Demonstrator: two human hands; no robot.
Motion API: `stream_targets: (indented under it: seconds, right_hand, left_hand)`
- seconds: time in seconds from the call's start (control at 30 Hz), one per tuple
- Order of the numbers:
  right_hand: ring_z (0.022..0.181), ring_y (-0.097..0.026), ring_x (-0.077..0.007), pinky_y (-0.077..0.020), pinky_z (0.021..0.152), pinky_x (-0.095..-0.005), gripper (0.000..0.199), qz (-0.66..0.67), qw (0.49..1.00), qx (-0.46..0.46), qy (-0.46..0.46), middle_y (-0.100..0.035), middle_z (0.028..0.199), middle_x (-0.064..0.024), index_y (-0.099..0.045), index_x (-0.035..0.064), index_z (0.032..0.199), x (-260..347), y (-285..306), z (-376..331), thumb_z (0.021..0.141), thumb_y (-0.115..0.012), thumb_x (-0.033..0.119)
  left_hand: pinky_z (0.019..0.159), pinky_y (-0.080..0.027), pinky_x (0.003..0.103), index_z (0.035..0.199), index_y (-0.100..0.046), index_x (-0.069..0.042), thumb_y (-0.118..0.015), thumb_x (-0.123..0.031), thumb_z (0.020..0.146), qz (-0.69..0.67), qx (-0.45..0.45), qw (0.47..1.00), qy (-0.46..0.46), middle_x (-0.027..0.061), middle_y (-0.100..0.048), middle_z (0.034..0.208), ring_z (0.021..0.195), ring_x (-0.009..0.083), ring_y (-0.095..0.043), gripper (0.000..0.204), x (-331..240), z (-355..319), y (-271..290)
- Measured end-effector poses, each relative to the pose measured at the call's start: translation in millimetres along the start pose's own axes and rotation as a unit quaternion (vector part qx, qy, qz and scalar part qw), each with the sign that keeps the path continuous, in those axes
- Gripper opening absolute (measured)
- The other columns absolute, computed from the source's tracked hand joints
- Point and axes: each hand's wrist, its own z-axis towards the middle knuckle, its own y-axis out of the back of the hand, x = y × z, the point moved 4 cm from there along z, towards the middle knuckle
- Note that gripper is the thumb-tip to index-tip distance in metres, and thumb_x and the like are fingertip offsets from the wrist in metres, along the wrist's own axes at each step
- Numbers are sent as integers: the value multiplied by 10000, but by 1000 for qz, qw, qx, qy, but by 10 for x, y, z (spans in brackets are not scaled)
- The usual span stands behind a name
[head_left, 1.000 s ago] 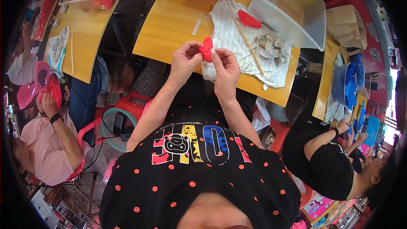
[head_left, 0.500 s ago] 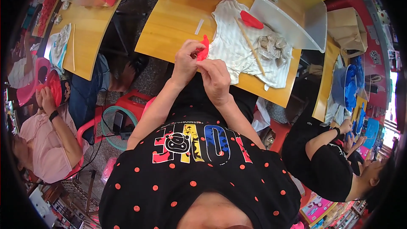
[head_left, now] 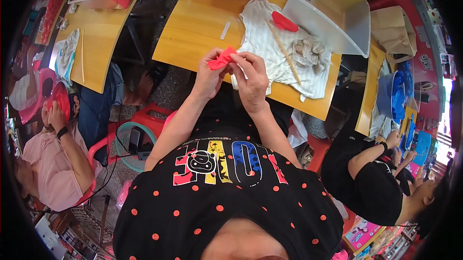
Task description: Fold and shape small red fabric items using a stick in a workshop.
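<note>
red, thin, rubbery-looking piece (head_left: 223,60) is, in the head view, by the near edge of the yellow-brown wooden table (head_left: 193,28), left hand (head_left: 208,77) pinching one side, right hand (head_left: 253,79) the other. i'd grip lightly, keeping folds flat. beyond, a slim wooden stick (head_left: 283,52) crosses a rumpled white striped cloth (head_left: 268,43).

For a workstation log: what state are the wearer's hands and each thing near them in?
Held red piece: bent, between both hands
Left hand: gripping it
Right hand: fingertips on it
White cloth: spread, wrinkled
Loose red piece: lying on cloth
Stick: lying on cloth
Greyish wad: crumpled
White strip: lying flat
Clear bin: open
</note>
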Motion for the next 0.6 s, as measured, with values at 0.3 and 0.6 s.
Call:
stream_targets:
  seconds: [0.3, 0.6]
  right_hand:
    - [785, -561, -232, -465, 662, -318, 243, -3, 1000, 8, 27, -596, 864, -67, -660, 50, 918, -33, -64, -80, 695, -692, -42]
    - [782, -564, -254, -464, 680, -335, 199, 23, 998, 47, 19, -604, 865, -71, -651, 51, 884, -20, -132, -135, 699, -694, -6]
  left_hand:
    - [650, -513, 232, 949, -599, -38, -588, -79, 888, -48, -70, 996, 16, 43, -631, 886, 742, 106, -606, 74, 85, -41, 108]
    - [606, -473, 196, 974, -610, -25, -595, -38, 870, 140, -55, 988, -34, 13, -613, 850, 709, 75, -574, 106, -42, 1, 168]
